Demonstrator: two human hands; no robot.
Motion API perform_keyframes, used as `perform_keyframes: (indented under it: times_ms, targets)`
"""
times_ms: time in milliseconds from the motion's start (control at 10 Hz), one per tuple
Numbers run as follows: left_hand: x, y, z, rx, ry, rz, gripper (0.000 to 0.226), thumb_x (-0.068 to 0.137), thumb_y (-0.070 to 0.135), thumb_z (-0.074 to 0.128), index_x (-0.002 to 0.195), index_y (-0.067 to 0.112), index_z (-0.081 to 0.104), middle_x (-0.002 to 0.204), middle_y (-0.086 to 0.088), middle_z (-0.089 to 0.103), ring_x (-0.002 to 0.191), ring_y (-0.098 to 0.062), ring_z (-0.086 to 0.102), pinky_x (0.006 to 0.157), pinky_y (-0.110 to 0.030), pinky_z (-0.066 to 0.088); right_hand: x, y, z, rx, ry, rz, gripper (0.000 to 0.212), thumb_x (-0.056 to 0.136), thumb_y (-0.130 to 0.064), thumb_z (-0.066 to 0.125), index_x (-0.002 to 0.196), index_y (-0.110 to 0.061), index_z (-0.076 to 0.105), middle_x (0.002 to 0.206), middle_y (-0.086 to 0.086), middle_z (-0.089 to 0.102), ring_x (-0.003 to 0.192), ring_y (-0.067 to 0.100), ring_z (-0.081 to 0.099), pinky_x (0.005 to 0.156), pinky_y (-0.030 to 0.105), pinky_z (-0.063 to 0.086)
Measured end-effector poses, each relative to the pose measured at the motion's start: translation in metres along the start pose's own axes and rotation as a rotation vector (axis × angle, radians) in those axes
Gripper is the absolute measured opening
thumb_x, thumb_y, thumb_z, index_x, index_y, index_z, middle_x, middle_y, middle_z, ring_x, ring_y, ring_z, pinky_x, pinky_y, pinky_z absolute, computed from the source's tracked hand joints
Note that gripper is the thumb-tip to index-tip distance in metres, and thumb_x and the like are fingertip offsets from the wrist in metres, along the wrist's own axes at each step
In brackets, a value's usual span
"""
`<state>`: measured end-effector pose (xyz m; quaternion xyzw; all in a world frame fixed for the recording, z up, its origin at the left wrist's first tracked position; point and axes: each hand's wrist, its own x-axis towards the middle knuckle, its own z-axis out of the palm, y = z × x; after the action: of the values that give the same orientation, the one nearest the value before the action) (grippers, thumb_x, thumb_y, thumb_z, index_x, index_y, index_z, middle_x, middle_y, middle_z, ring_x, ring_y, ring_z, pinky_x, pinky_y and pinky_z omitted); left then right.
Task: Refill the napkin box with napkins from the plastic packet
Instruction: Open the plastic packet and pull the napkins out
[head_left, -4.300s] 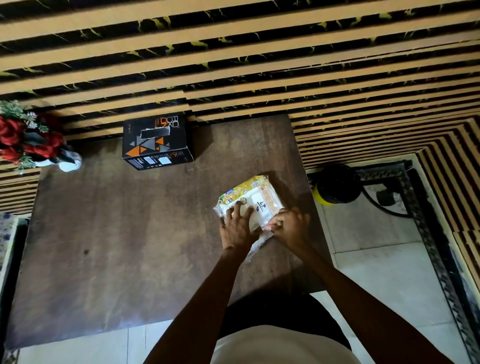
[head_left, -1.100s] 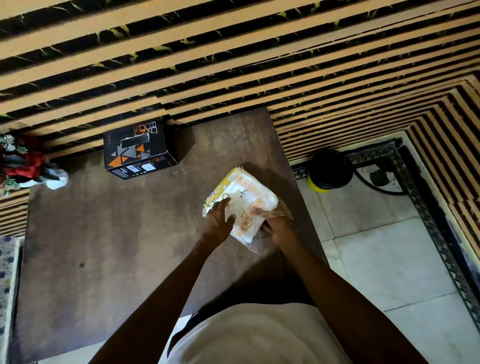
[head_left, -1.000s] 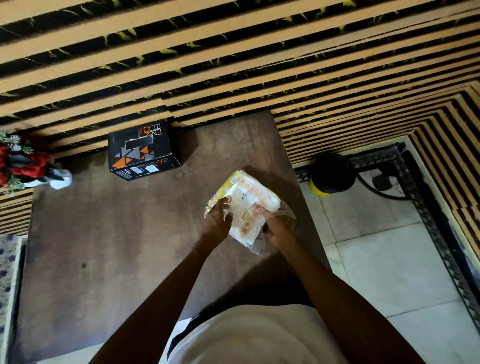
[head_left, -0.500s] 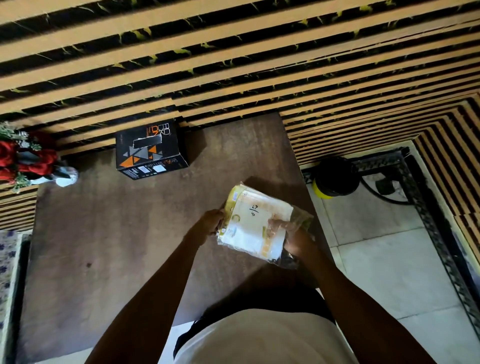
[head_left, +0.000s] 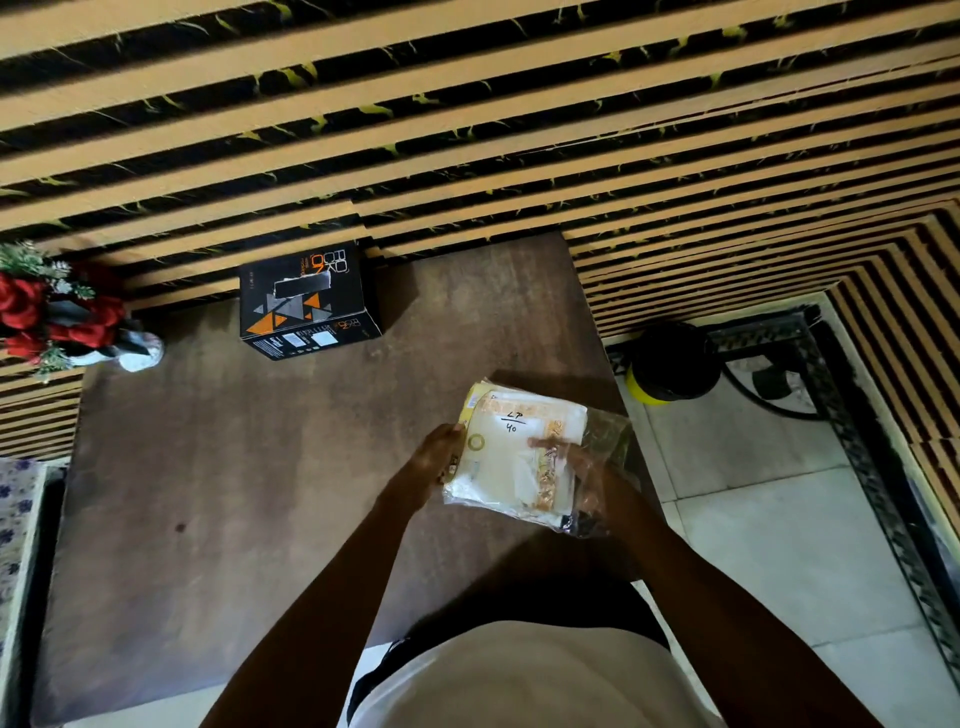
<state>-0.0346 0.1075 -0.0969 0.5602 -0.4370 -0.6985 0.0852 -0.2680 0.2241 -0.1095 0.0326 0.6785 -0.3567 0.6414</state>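
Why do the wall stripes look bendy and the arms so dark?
In the head view, the wide lens curves the striped wall; dim light leaves both arms shadowy, while the napkin packet and floor tiles catch more light; the clear plastic by the right hand glints.

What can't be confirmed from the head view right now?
- Napkin count in the clear plastic packet: the wrapper and both hands cover the stack.
- Whether the black cardboard napkin box is empty: its top slot is dark.
- Right hand grip: fingers blurred behind crinkled plastic.
- Left hand fingertips: hidden behind the packet's edge.
- Red flower arrangement: cut off by the left edge.
- Small print on the box: too small.
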Motion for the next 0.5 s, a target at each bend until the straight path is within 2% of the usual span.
perform_keyframes:
  times_ms: [100,200,300,400,500]
  targets:
    - [0.003,0.004,0.004,-0.039,0.204,-0.098,0.015,0.097,0.022,0.05,0.086,0.016,0.058,0.06,-0.001,0.056,0.046,-0.011,0.054,0.05,-0.019,0.041,-0.105,-0.041,0.037,0.046,-0.118,-0.045,0.019,0.1,-0.008,0.043,0.103,-0.001,0.061,0.112,0.014,0.053,0.056,0.014,0.066,0.043,0.012,0.051]
    - [0.005,0.001,0.006,-0.077,0.275,-0.126,0.013,0.092,0.009,0.06,0.08,0.012,0.065,0.038,0.006,0.058,0.034,-0.005,0.056,0.034,-0.013,0.042,-0.056,-0.027,0.021,-0.04,-0.155,-0.015,0.021,0.086,-0.01,0.065,0.105,0.0,0.064,0.117,0.022,0.064,0.08,0.02,0.072,0.062,0.034,0.059]
    - [0.013,-0.013,-0.006,-0.148,0.375,-0.104,0.023,0.09,0.006,0.057,0.068,0.009,0.064,0.048,-0.004,0.065,0.042,-0.016,0.059,0.035,-0.015,0.041,-0.042,-0.026,0.017,-0.211,-0.2,-0.074,0.034,0.083,-0.018,0.071,0.111,-0.001,0.063,0.114,0.023,0.068,0.095,0.033,0.069,0.083,0.05,0.057]
    - [0.037,-0.041,-0.028,-0.148,0.618,-0.056,0.025,0.066,0.025,0.065,0.073,0.001,0.066,0.071,-0.024,0.067,0.065,-0.028,0.062,0.053,-0.03,0.051,-0.04,-0.033,-0.006,-0.271,-0.18,-0.23,0.046,0.079,-0.016,0.075,0.122,-0.007,0.061,0.12,0.021,0.068,0.104,0.034,0.068,0.093,0.052,0.054]
    - [0.027,-0.027,-0.036,-0.162,0.755,0.001,0.012,0.077,0.011,0.07,0.074,0.0,0.067,0.075,-0.025,0.068,0.066,-0.025,0.059,0.061,-0.033,0.047,-0.048,-0.047,-0.042,-0.215,-0.046,-0.385,0.049,0.077,-0.013,0.075,0.123,-0.007,0.061,0.118,0.019,0.068,0.096,0.029,0.069,0.085,0.044,0.057]
